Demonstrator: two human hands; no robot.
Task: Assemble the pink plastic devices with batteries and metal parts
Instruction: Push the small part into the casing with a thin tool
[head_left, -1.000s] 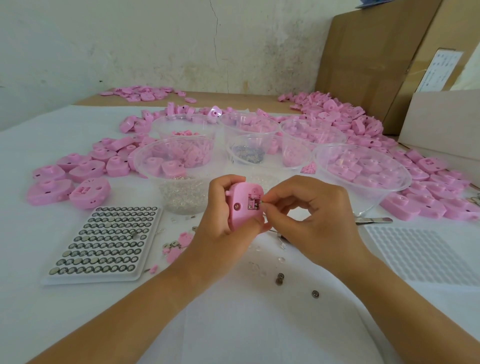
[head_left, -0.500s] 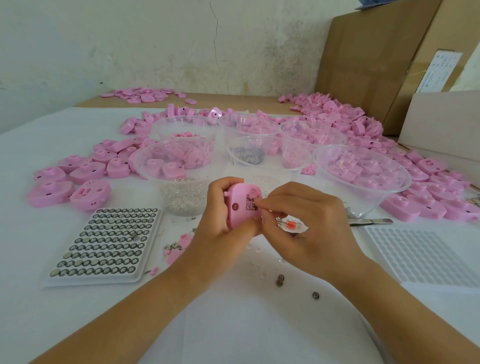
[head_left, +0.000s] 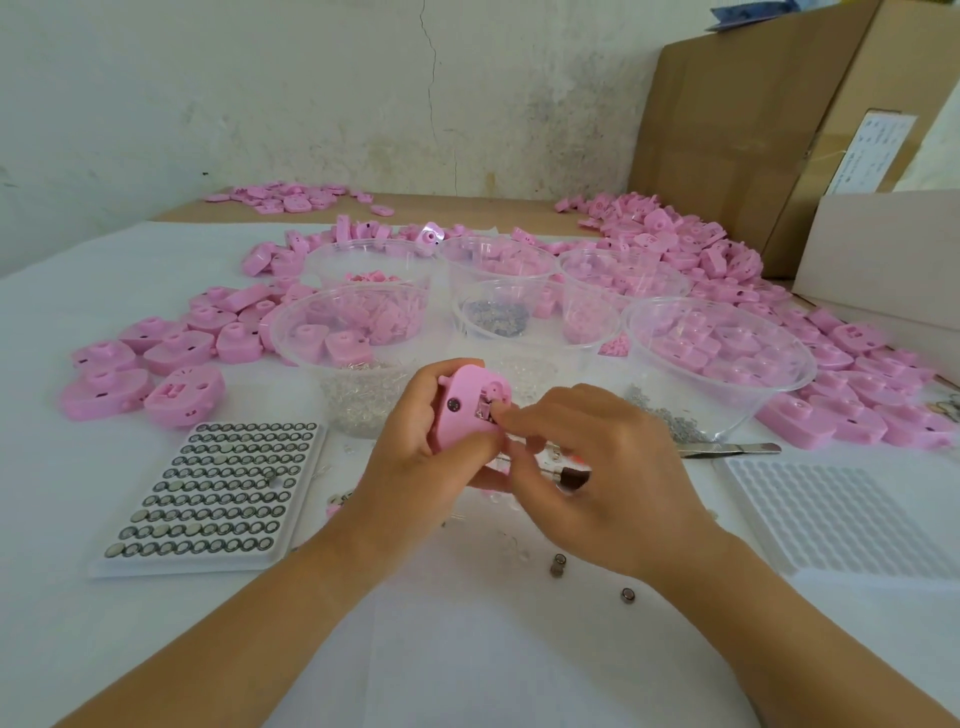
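My left hand (head_left: 410, 457) grips a pink plastic device (head_left: 465, 405) upright above the table, its back side with a small open compartment toward me. The fingertips of my right hand (head_left: 587, 483) press into that compartment, where a small metal part shows. A tray of button batteries (head_left: 218, 488) lies to the left. Three loose batteries (head_left: 558, 564) lie on the white cloth below my right hand. A small bowl of metal parts (head_left: 496, 317) stands behind the device.
Several clear bowls (head_left: 727, 358) of pink pieces stand behind my hands, with heaps of pink shells (head_left: 171, 353) left, right and far back. Tweezers (head_left: 732, 449) and an empty white tray (head_left: 841, 519) lie at right. Cardboard boxes (head_left: 753, 130) fill the back right.
My hands and the device have shifted slightly; my right fingertips moved deeper onto the compartment, and its other fingers spread out. A small dark tool now shows under my right hand.
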